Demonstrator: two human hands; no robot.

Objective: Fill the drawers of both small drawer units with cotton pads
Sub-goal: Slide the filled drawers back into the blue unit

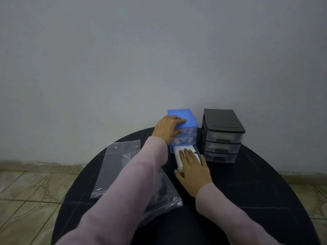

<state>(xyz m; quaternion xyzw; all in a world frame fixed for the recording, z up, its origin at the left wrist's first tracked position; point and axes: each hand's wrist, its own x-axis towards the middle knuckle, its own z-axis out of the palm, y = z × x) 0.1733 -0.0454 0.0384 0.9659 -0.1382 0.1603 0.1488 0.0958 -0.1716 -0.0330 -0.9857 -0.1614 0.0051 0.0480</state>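
White cotton pads (177, 153) fill the bottom drawer (197, 155) of the blue drawer unit (190, 121), which is pulled out toward the near side. The right hand (193, 171) lies directly over the near half of this drawer, palm down. Its fingers (184, 155) are straight and rest flat on the pads; the thumb reaches round the near left corner of the drawer front. Nothing is clasped in this hand.

The left hand (167, 129) sits on the near left corner of the unit's top. Its fingers lie across the blue lid and the thumb presses the left of the upper drawer front, so the hand holds the unit. Both forearms, in pink ribbed sleeves (123, 190), extend from the near edge toward the unit.

The two upper drawers of the blue unit are closed and show white contents. The black drawer unit (223, 121) stands just right of the blue one, apart from both hands, all three drawers closed.

Clear plastic bags (116, 161) lie on the round black table (256, 183) to the left, partly under the left forearm.
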